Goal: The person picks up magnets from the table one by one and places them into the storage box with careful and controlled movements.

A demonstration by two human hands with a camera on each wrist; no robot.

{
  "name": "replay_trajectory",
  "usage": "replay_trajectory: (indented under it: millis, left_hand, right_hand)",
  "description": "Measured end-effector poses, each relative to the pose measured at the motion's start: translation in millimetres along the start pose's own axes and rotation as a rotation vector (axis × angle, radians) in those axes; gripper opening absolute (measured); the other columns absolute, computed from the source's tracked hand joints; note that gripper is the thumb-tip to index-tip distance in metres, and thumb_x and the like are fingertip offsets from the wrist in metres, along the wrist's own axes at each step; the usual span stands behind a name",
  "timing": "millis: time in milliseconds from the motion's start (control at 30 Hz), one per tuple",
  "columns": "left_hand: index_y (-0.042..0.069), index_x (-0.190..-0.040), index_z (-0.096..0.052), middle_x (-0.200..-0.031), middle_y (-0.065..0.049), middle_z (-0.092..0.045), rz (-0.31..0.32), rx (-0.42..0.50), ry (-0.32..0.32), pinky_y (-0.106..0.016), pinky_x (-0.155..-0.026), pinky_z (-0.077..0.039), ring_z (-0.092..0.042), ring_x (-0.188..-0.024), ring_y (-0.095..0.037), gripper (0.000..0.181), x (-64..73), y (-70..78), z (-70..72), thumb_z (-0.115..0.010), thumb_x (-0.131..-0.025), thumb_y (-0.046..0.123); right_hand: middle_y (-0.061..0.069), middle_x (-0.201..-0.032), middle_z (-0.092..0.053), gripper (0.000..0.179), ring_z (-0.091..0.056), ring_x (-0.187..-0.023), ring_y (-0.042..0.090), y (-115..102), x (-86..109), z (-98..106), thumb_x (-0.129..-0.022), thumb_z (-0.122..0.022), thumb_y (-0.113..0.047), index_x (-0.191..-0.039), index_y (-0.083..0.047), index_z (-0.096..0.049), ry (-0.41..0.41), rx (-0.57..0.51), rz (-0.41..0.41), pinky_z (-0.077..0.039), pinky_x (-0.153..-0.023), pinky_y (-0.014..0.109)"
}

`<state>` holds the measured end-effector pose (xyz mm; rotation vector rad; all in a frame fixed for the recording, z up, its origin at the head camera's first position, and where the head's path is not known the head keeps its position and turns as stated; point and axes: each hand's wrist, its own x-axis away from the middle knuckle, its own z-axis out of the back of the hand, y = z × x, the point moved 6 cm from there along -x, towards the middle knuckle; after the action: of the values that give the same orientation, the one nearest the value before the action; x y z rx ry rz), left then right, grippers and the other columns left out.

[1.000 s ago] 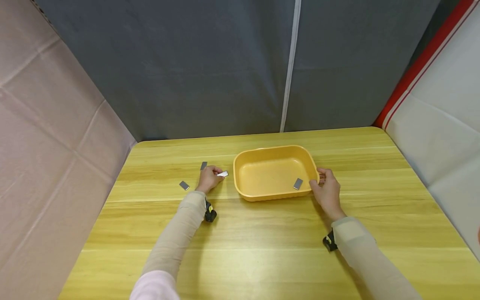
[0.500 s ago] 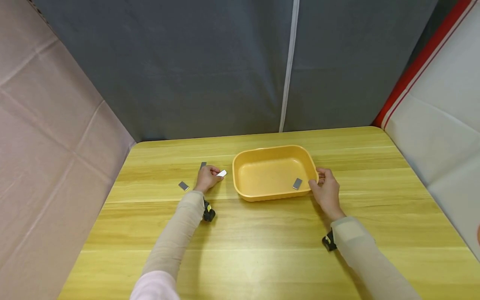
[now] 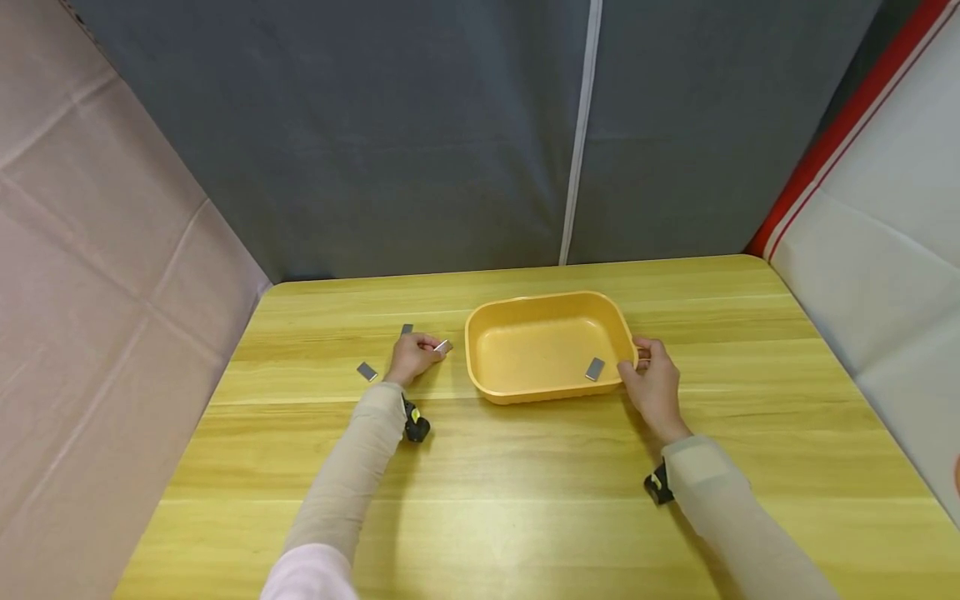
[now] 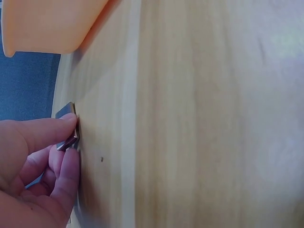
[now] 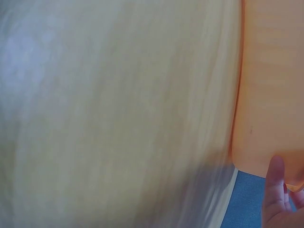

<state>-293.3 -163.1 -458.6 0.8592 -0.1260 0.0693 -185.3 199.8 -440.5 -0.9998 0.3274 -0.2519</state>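
Observation:
My left hand (image 3: 414,357) pinches a small flat rectangular grey piece (image 3: 444,347) between thumb and fingers, just left of the yellow plastic basin (image 3: 532,354). Close up in the left wrist view, this grey piece (image 4: 65,110) has a thin shiny edge, and the thumb covers its middle. At the basin's right end my right hand (image 3: 654,387) grips the rim, thumb on the near side. In the right wrist view, its thumb lies against the basin's outer wall (image 5: 270,109). One grey piece (image 3: 595,369) lies inside the basin, near its right front corner.
Left of my left hand lies a loose grey piece (image 3: 367,371). Another grey piece (image 3: 407,329), partly hidden, lies just behind that hand. The wooden table (image 3: 495,500) ends at a dark grey curtain (image 3: 375,142); pale cloth hangs at both sides.
The piece in my left hand has tilted, its face turning from bright white to greyer. That hand has shifted very slightly left. My right hand and the basin hold their place.

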Motion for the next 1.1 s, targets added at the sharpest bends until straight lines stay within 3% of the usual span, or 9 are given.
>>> replay_trajectory:
  millis: [733, 1100]
  left_hand:
    - [0.000, -0.093, -0.066, -0.085, -0.010, -0.061, 0.032, 0.102, -0.028, -0.021, -0.059, -0.042, -0.052, -0.071, -0.015, 0.015, 3.6, 1.7, -5.1, -0.063, -0.080, 0.008]
    - [-0.005, -0.097, -0.063, -0.079, -0.008, -0.054, 0.026, 0.239, -0.017, -0.016, -0.056, -0.041, -0.048, -0.066, -0.011, 0.018, 7.2, 11.7, -2.7, -0.059, -0.082, 0.004]
  right_hand:
    - [0.023, -0.100, -0.054, 0.038, -0.054, -0.085, 0.028, -0.7, -3.7, -0.1, -0.080, -0.052, 0.000, -0.117, 0.007, -0.045, -0.010, 0.006, -0.007, -0.037, -0.057, 0.008]
    - [0.022, -0.100, -0.054, 0.038, -0.054, -0.084, 0.027, -0.9, -4.8, -1.6, -0.080, -0.052, 0.000, -0.117, 0.006, -0.045, -0.006, 0.006, -0.015, -0.037, -0.058, 0.008]
